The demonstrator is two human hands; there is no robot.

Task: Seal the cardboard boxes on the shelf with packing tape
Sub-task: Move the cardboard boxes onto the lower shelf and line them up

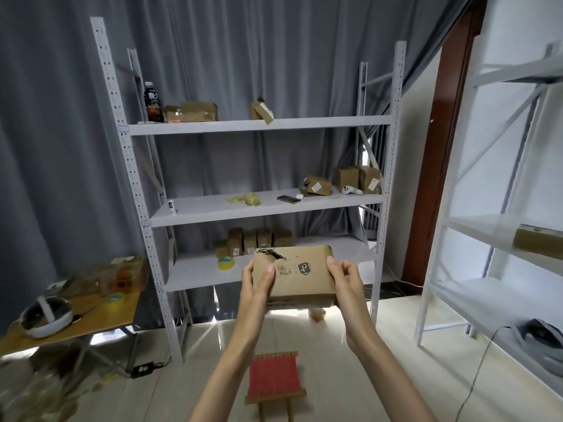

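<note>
Gripping torn box with both hands, ends pinched.
Light, stiff, weak near 11 o'clock tear; tape roll waiting on shelf.

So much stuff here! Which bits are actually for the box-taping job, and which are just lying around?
For the job:
- torn cardboard box, gripped by the left hand and the right hand
- tape roll on the bottom shelf
- small boxes behind it
- boxes on the middle shelf

Lying about:
- dark bottle
- phone
- white controller
- red stool
</note>
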